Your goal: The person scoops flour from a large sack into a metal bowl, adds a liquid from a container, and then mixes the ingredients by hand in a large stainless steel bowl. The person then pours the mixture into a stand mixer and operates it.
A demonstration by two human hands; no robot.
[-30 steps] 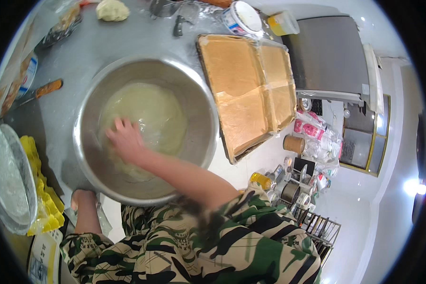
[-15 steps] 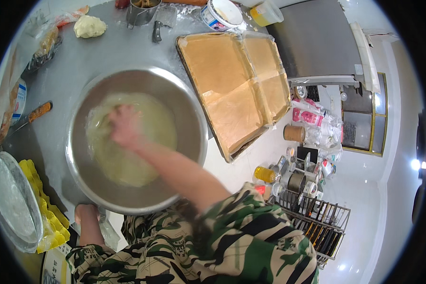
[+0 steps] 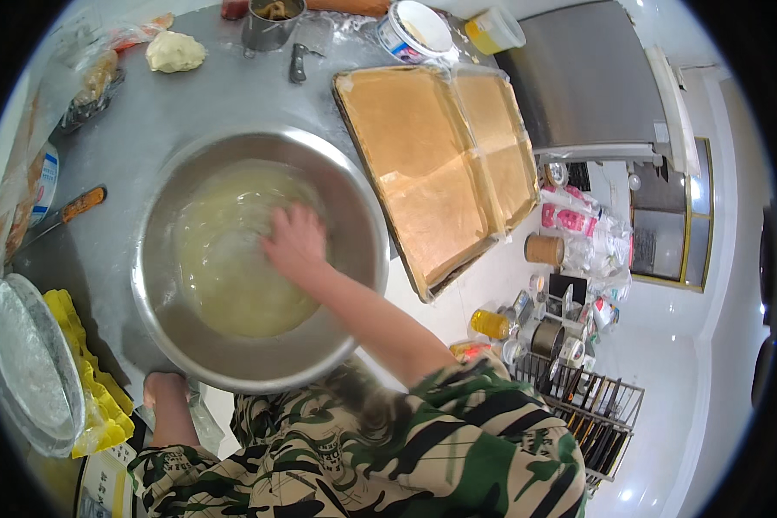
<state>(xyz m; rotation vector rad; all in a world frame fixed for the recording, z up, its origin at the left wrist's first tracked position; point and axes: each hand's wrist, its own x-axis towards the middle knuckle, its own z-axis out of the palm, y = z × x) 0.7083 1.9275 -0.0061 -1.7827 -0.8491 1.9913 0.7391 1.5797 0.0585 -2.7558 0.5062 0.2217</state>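
A large steel mixing bowl (image 3: 166, 338) holds a pale yellow-green liquid (image 3: 233, 293), its surface swirled with ripples. My right hand (image 3: 297, 240) reaches over the bowl's near right rim and dips into the liquid right of its middle. Slightly blurred, its fingers look apart and grip nothing I can see; the tips are lost in the liquid. My left hand (image 3: 162, 386) is low against the outside of the bowl's near left side, with its fingers hidden by the bowl.
Right of the bowl lie paper-lined baking trays (image 3: 432, 164). Behind it are a dough lump (image 3: 176, 52), a cleaver (image 3: 299, 64), a metal jug (image 3: 270, 30) and a white tub (image 3: 414, 33). An orange-handled knife (image 3: 82, 202), floury basin (image 3: 30, 363) and yellow egg tray (image 3: 86, 380) stand left.
My right hand has swept through the liquid from the bowl's left part to right of its middle. The left hand stays by the rim. The whole view has shifted slightly.
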